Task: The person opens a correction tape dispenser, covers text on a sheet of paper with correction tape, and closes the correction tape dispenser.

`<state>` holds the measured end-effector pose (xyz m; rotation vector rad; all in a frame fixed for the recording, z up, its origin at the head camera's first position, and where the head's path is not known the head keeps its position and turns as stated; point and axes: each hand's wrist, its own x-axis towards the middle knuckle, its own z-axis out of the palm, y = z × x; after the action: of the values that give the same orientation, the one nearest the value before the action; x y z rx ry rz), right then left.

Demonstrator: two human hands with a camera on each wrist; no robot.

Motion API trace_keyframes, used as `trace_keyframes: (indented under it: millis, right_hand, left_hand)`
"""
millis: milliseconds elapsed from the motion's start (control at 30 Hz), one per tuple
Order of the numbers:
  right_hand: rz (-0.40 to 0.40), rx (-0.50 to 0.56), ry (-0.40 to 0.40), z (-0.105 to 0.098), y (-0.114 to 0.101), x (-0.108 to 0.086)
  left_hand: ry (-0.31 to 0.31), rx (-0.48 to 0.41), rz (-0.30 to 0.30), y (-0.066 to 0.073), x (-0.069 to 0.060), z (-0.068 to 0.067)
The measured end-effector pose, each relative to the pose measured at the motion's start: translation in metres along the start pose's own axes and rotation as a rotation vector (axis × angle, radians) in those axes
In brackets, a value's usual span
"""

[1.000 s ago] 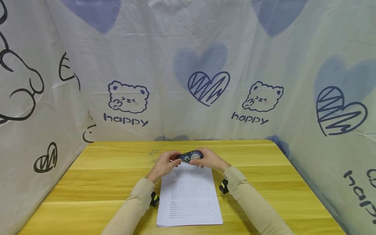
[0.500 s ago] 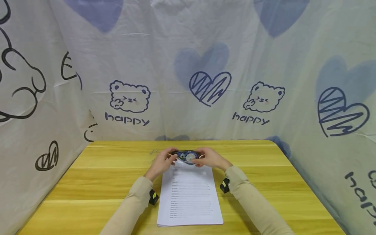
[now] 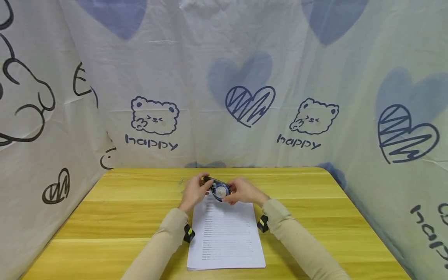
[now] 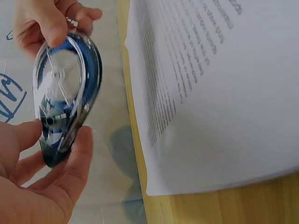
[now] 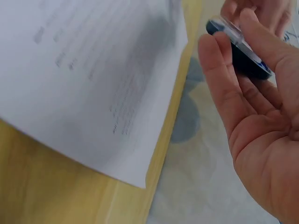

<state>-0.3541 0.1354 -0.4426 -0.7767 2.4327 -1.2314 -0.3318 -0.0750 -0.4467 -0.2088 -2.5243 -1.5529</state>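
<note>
A correction tape dispenser [image 3: 220, 190] with a clear and dark blue case is held above the far end of a stack of printed paper [image 3: 227, 233]. My left hand [image 3: 193, 192] pinches its narrow end between thumb and fingers. The rounded end, where a pale round reel shows, is gripped by my right hand [image 3: 245, 191]. In the left wrist view the dispenser [image 4: 65, 88] hangs between both hands, its dark tip towards my left palm. From the right wrist, the case [image 5: 238, 49] is seen edge-on, partly hidden by fingers.
The paper lies on a yellow wood-grain table [image 3: 122, 217], its long side pointing away from me. Behind the table hangs a pale curtain [image 3: 203, 77] printed with hearts and bears. Black bands with small devices sit at both wrists.
The dispenser has shifted a little left and turned, its rounded end now lower and nearer me. Both hands moved along with it and kept their hold; the paper stayed put.
</note>
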Motion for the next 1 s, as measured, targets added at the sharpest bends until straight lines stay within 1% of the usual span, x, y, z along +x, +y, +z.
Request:
trace_keyframes:
  millis: [133,233,333,533,700,867,933,1000]
  right_hand:
    - [-0.006,0.02,0.005,0.007,-0.002,0.001]
    - [-0.002,0.024,0.009,0.009,-0.005,0.001]
    - [-0.004,-0.026,0.023,0.01,-0.007,0.001]
    - [-0.043,-0.205,0.085,0.013,-0.008,0.003]
    - [-0.06,-0.272,0.101,0.015,-0.009,0.004]
    - [-0.062,-0.285,0.102,0.017,-0.01,0.004]
    - [-0.072,-0.285,0.102,0.018,-0.01,0.004]
    - [-0.081,-0.276,0.099,0.018,-0.01,0.004]
  left_hand:
    - [-0.006,0.005,-0.031,0.002,-0.001,0.004]
    - [-0.022,0.038,-0.043,0.004,-0.001,0.006]
    - [-0.051,0.056,-0.062,0.006,-0.002,0.006]
    - [-0.12,0.028,-0.098,0.007,-0.004,0.006]
    - [-0.153,0.017,-0.118,0.006,-0.003,0.008]
    - [-0.187,0.032,-0.122,0.006,-0.003,0.007]
    - [-0.179,0.062,-0.11,0.007,-0.003,0.007]
    - [-0.168,0.097,-0.085,0.008,-0.003,0.007]
